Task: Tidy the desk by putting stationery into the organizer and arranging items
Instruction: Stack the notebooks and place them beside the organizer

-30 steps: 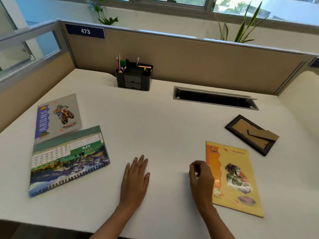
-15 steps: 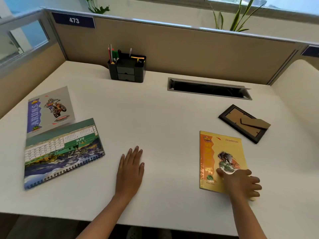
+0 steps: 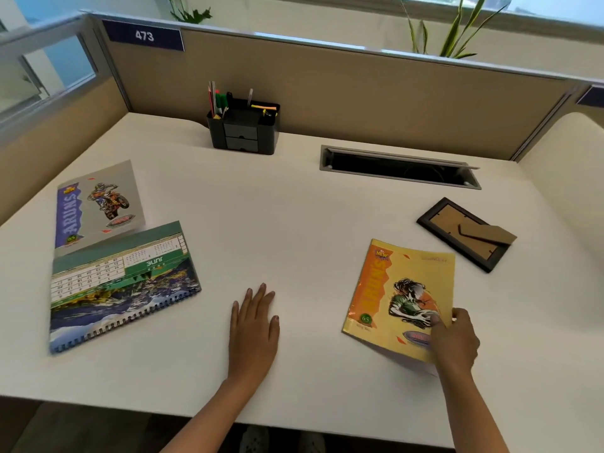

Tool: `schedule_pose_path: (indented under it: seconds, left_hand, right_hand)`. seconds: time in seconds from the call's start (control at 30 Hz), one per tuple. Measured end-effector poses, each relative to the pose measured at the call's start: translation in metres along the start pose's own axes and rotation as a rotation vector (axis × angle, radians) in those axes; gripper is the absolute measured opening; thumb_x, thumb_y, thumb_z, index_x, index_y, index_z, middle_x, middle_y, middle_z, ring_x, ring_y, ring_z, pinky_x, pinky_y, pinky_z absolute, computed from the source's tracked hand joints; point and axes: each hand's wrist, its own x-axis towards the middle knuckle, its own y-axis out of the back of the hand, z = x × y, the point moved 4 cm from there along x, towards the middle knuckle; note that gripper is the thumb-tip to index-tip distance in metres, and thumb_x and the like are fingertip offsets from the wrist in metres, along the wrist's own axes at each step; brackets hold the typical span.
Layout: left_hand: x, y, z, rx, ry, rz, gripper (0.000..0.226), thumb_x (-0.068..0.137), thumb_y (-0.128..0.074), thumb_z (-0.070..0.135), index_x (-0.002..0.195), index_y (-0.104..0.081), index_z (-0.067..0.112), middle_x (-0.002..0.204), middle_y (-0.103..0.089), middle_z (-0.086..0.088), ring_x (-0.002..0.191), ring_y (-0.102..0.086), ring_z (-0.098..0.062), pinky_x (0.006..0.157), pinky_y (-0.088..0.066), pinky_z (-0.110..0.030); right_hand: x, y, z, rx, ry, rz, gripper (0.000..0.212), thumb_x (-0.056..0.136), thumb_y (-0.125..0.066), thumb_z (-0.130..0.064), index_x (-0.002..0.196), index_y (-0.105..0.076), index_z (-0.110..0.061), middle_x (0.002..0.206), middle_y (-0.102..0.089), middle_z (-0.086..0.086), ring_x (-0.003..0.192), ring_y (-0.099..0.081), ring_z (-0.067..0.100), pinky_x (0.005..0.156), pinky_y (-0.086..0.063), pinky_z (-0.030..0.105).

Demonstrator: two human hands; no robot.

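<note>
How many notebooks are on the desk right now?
2. The grey notebook lies far left, just beyond the calendar; the yellow notebook lies near right, its corner held by the right hand. None visibly hidden.

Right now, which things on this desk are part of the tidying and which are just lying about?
Job: organizer, yellow notebook gripped by right hand, grey notebook, calendar, picture frame.
Just there: cable slot, plants, number plate.

Office cubicle; numbered partition
</note>
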Motion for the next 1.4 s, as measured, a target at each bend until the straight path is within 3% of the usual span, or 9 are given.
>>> schedule_pose_path:
  seconds: [0.07,0.17,0.37,0.53,0.67,0.8,0.97,1.27,1.4]
  left_hand:
    - [0.000,0.002,0.006,-0.141,0.043,-0.019,0.047,0.093,-0.027,0.028,0.138,-0.039,0.023,0.152,-0.024,0.012,0.142,-0.008,-0.005,0.118,0.004,-0.029]
    - [0.004,0.021,0.020,-0.445,0.140,-0.010,0.039,0.094,-0.038,0.005,0.126,-0.051,0.022,0.137,-0.040,0.015,0.136,-0.031,-0.008,0.114,-0.019,-0.024]
    - [0.011,0.054,0.049,-1.337,0.469,-0.214,0.039,0.095,-0.031,0.048,0.113,-0.059,0.027,0.111,-0.068,0.007,0.098,-0.068,-0.019,0.078,-0.056,-0.038]
    - [0.010,0.063,0.032,-1.158,0.428,-0.085,0.036,0.080,-0.062,0.049,0.110,-0.058,0.029,0.103,-0.069,-0.003,0.090,-0.068,-0.024,0.077,-0.056,-0.042]
    - [0.000,0.062,-0.001,-1.063,0.509,0.037,0.013,0.089,-0.062,0.023,0.100,-0.057,0.028,0.100,-0.069,-0.003,0.088,-0.068,-0.027,0.078,-0.055,-0.048]
    - [-0.015,0.055,-0.026,-1.103,0.627,0.124,0.015,0.090,-0.059,0.014,0.099,-0.058,0.026,0.100,-0.069,-0.008,0.087,-0.067,-0.029,0.080,-0.054,-0.049]
    - [-0.023,0.054,-0.046,-1.089,0.656,0.204,0.018,0.091,-0.058,0.013,0.106,-0.057,0.023,0.100,-0.069,-0.002,0.090,-0.066,-0.024,0.076,-0.054,-0.038]
    - [-0.026,0.049,-0.062,-0.998,0.729,0.112,0.048,0.072,-0.064,0.048,0.111,-0.059,0.021,0.102,-0.070,-0.001,0.090,-0.067,-0.020,0.080,-0.055,-0.043]
    - [-0.023,0.062,-0.061,-0.986,0.715,0.147,0.029,0.088,-0.061,0.025,0.116,-0.054,0.020,0.107,-0.065,-0.002,0.097,-0.062,-0.021,0.082,-0.051,-0.036]
  right_hand:
    - [-0.009,0.000,-0.008,0.124,0.082,0.006,0.022,0.094,-0.056,-0.018,0.115,-0.052,-0.011,0.108,-0.065,0.020,0.095,-0.055,0.036,0.081,-0.041,0.042]
    - [-0.021,-0.007,-0.020,0.299,0.140,-0.089,0.016,0.093,-0.059,-0.019,0.108,-0.053,-0.018,0.105,-0.067,0.015,0.085,-0.063,0.031,0.073,-0.047,0.037]
    - [-0.058,-0.037,-0.051,0.526,0.219,-0.407,0.014,0.091,-0.062,-0.013,0.101,-0.056,-0.020,0.092,-0.073,0.012,0.076,-0.071,0.029,0.069,-0.057,0.042]
    - [-0.090,-0.072,-0.070,0.412,0.307,-0.575,0.011,0.091,-0.061,-0.019,0.099,-0.057,-0.025,0.090,-0.074,0.004,0.076,-0.072,0.022,0.072,-0.057,0.042]
    - [-0.100,-0.099,-0.078,0.203,0.326,-0.655,0.017,0.092,-0.059,-0.021,0.109,-0.056,-0.020,0.105,-0.066,0.001,0.090,-0.064,0.018,0.080,-0.052,0.037]
    - [-0.117,-0.112,-0.093,-0.030,0.492,-0.450,0.026,0.092,-0.057,-0.028,0.114,-0.052,-0.015,0.105,-0.062,0.003,0.098,-0.058,0.024,0.073,-0.038,0.030]
    - [-0.160,-0.135,-0.125,-0.210,0.952,-0.127,0.028,0.083,-0.066,-0.024,0.108,-0.059,-0.013,0.102,-0.060,0.007,0.087,-0.049,0.030,0.072,-0.036,0.035]
    - [-0.243,-0.199,-0.209,-0.043,1.295,-0.498,0.028,0.089,-0.059,-0.012,0.116,-0.055,-0.012,0.117,-0.054,0.010,0.108,-0.044,0.027,0.083,-0.043,0.034]
    - [-0.263,-0.235,-0.254,-0.051,1.382,-0.583,0.027,0.089,-0.057,-0.005,0.116,-0.053,-0.006,0.117,-0.052,0.013,0.105,-0.043,0.027,0.080,-0.049,0.035]
